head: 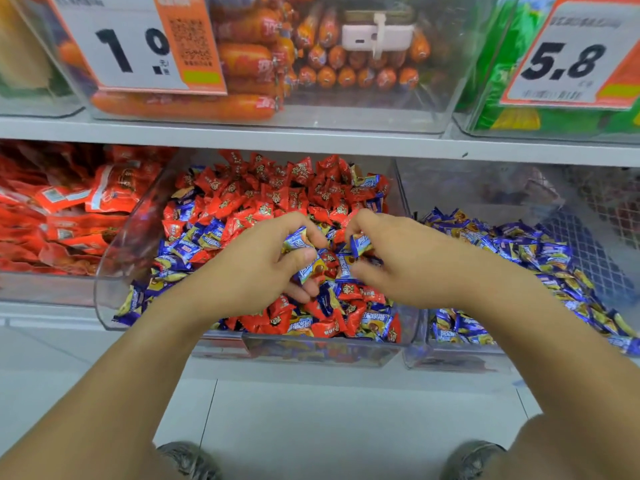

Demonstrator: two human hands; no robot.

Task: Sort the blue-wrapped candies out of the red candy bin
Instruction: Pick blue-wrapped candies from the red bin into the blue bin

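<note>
Starting at the left end of the lower shelf [311,147], a clear bin of flat red packets [69,209] sits apart from the work and looks to play no part in it; just beside it, toward the middle of the shelf, stands the red candy bin [114,271], its clear front wall low and slanted forward, which is likely why both arms reach in over that front edge from above. Red candies [277,192] fill the back of the bin, while blue-wrapped candies [187,247] lie mixed in along its left wall, its middle and its front edge, so much sorting seems left. Over the bin's middle, the left hand [256,265] has its fingers curled round a small bunch of blue wrappers, thumb pressed on top, probably gathering several so as to carry them in one trip. Just to its right and nearly touching it, the right hand [398,258] pinches one blue-wrapped candy between thumb and curled fingers, lifted a little clear of the heap; what else lies under its palm I cannot tell. Against the red bin's right wall stands the blue candy bin [502,258], heaped with the same blue wrappers, so it is the sensible place for these to go, and the right hand is nearer it. Above, a bin of orange sausages [249,60] and price cards [131,50] crowd the upper shelf
</note>
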